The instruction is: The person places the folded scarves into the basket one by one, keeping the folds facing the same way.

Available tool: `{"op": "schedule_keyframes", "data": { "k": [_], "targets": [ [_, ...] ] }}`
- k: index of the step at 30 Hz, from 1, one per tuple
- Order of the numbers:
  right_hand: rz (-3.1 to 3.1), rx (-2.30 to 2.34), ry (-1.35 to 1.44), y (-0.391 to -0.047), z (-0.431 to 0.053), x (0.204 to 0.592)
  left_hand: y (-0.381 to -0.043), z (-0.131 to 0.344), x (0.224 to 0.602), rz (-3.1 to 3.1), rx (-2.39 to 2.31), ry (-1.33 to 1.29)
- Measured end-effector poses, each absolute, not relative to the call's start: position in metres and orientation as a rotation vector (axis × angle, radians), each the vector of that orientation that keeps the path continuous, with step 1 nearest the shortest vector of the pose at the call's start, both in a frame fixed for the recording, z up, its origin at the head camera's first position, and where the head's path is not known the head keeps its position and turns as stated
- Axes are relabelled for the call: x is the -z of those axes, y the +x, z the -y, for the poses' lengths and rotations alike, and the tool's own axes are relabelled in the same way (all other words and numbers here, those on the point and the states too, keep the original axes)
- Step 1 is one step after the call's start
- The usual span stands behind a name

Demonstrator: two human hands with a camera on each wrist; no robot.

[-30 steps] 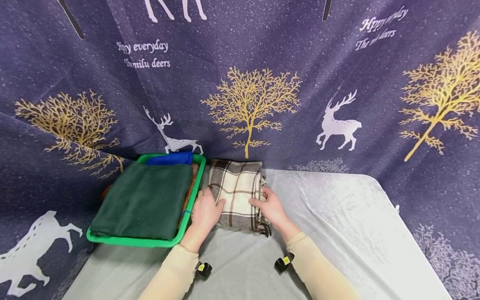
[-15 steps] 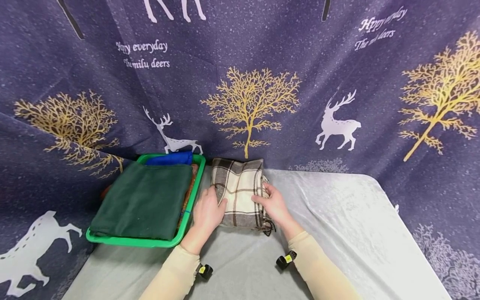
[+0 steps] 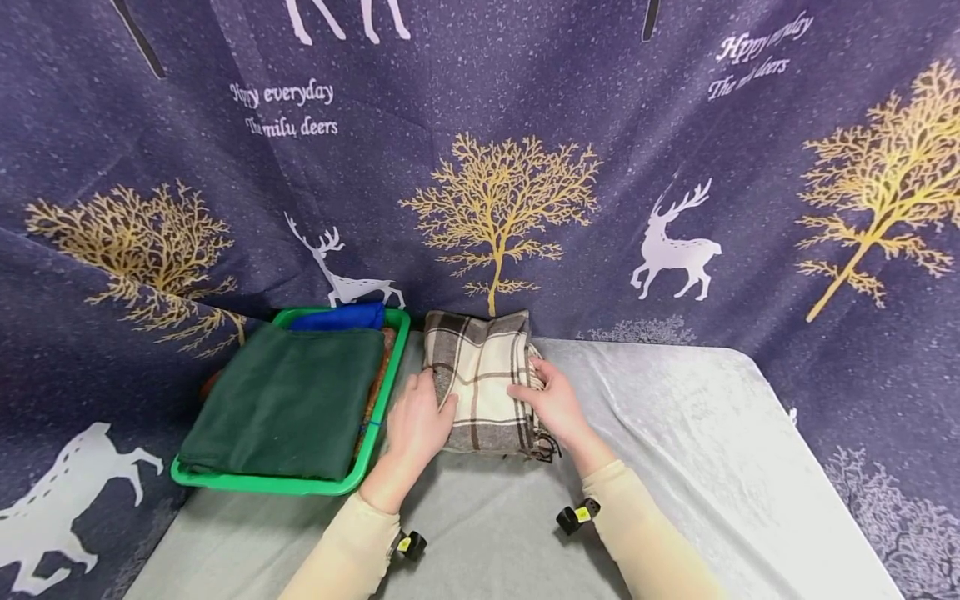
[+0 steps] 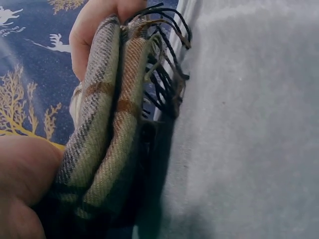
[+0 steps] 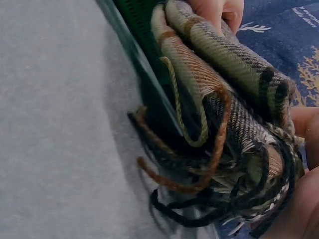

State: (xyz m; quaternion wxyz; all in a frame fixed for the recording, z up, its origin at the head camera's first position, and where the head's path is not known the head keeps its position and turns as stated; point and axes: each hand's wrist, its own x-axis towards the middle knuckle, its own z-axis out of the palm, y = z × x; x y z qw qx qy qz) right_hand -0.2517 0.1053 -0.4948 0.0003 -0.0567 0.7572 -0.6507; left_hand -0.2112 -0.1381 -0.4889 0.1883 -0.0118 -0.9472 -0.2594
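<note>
A folded plaid scarf (image 3: 483,375), brown, cream and grey, is at the back middle of the table in the head view. My left hand (image 3: 418,421) grips its left side, thumb on top. On the fringed right side, my right hand (image 3: 557,406) pinches the layers with the thumb above. In the left wrist view the scarf (image 4: 94,119) shows two thick folded layers, with dark fringe at the far end. Loose fringe (image 5: 219,144) hangs down in the right wrist view. Fingers under the scarf are hidden in the head view.
Left of the scarf stands a green plastic basket (image 3: 352,477). On top of it lies a folded dark green cloth (image 3: 292,400), with a blue cloth (image 3: 345,317) behind. The grey-covered table (image 3: 675,433) meets a dark blue printed curtain (image 3: 360,183) at the back.
Both hands have shifted slightly right and away from me with the scarf, and its gap from the basket has widened a little. The basket has stayed in place.
</note>
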Motion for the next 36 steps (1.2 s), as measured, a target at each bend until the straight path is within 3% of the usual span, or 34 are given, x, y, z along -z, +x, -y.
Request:
{"op": "schedule_keyframes", "data": {
  "k": [36],
  "targets": [
    [-2.400,2.097,-0.228,-0.220,-0.095,0.432,-0.184,0.162,0.421,2.588,0.849,-0.045]
  ]
}}
